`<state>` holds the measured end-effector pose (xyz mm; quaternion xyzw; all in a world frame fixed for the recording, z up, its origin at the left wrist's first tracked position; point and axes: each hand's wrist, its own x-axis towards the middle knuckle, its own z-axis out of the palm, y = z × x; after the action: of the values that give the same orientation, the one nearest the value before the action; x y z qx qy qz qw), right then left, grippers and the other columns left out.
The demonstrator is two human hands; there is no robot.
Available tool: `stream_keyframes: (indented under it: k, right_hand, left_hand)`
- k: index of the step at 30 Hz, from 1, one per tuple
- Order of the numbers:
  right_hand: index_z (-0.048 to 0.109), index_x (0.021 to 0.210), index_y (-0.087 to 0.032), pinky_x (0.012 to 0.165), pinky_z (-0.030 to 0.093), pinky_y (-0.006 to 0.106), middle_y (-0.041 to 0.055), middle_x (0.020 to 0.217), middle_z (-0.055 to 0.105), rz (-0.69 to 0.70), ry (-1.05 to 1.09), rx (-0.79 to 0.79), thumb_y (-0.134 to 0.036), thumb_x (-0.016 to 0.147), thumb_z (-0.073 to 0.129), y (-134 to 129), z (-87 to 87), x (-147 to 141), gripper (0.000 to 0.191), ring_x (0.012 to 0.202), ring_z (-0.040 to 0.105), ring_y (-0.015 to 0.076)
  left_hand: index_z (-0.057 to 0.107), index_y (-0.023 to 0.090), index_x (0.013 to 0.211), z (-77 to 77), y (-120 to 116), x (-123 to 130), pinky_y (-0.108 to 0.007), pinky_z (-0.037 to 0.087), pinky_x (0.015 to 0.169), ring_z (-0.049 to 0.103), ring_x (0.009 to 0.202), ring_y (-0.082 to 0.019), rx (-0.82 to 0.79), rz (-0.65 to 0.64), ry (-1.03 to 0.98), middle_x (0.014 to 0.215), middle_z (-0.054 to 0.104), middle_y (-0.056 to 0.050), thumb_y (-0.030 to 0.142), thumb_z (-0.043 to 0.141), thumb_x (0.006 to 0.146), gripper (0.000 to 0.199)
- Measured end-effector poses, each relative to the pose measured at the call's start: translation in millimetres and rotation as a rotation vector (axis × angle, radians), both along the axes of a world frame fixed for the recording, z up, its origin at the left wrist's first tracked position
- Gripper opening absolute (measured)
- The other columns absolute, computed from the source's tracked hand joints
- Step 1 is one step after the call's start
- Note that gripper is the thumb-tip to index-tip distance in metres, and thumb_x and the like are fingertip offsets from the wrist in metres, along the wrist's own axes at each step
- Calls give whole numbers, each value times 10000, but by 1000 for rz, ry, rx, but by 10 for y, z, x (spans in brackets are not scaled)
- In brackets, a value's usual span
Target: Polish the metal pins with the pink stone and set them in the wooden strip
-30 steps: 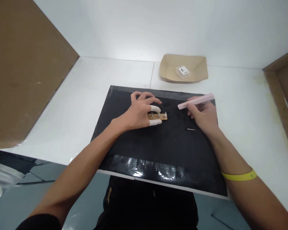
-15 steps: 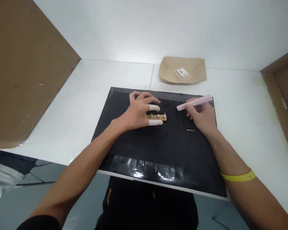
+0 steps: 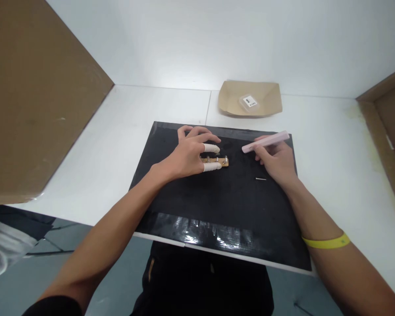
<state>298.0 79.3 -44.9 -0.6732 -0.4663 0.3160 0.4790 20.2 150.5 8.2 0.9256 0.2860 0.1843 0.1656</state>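
Observation:
My left hand [image 3: 191, 153] rests on the black mat [image 3: 213, 197], with white finger covers on its thumb and index finger. These two fingers close around a small tan strip [image 3: 225, 162] that carries several shiny metal posts. The strip's left end is hidden under the hand. At the right of the mat, my right hand [image 3: 276, 160] holds a pale pink bar-shaped tool [image 3: 266, 141] between thumb and fingers, its lower end pointing left towards the strip but apart from it. A thin metal pin [image 3: 260, 178] lies on the mat between the two hands, nearer the right one.
Behind the mat, a brown paper tray [image 3: 270, 98] holds a small clear box [image 3: 249, 102] with a white label. Cardboard panels stand at the left [image 3: 36, 101] and right [image 3: 382, 131]. The white table's [image 3: 335, 166] front edge runs just below the mat.
My left thumb tip has drawn back slightly to the left along the strip. My right hand and the pink tool stay almost where they were. The view has shifted a little.

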Motion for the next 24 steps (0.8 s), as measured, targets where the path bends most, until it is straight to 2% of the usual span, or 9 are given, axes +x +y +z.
stream_keyframes:
  k: [9,24]
  right_hand:
    - [753,1054,-193,558,483,294,-9,664,655,5,-9,3,-441,810,764,-3,-20,11,348,567,578,144]
    - [763,1065,-191,563,486,295,2,689,673,14,-23,2,-447,835,759,-1,-32,18,344,584,598,146]
  left_hand:
    - [821,258,952,6,-78,-4,-562,235,1120,604,1338,-333,58,-27,31,1359,775,-61,419,750,969,178]
    - [819,264,942,-59,-39,9,-605,203,1147,575,1358,-350,46,-46,83,1369,770,-58,426,779,932,167]
